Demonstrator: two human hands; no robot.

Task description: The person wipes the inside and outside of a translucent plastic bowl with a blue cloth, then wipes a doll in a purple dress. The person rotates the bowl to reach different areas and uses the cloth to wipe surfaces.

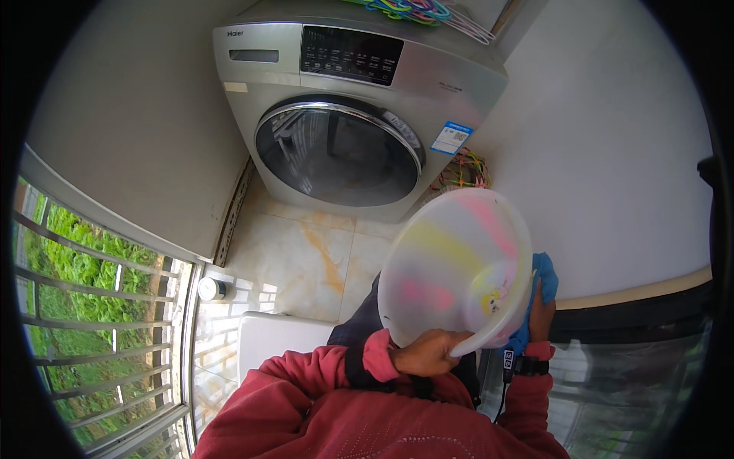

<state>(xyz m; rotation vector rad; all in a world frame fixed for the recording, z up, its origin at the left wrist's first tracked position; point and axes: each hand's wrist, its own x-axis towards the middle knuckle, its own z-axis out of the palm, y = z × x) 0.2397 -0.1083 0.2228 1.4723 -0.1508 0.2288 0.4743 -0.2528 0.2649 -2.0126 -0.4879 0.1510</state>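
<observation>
A white plastic basin [436, 252] with pink and yellow patches and a cartoon picture on its bottom is tilted in front of me, its inside facing up and left. My left hand [430, 353] grips the near rim, thumb over the edge. At the basin's right side my right hand [541, 312] holds a blue cloth [545, 275] against the outer wall; its fingers are largely hidden by the cloth and the basin. Beyond the basin stands a silver Haier front-loading washing machine [378, 206] with its round door closed.
Plastic hangers [413, 11] lie on the washing machine. A colourful woven basket [470, 169] stands beside it against the wall. On the tiled floor are a white stool or box top [281, 344] and a small can [211, 288]. A barred window is at left, a dark glass-like surface at lower right.
</observation>
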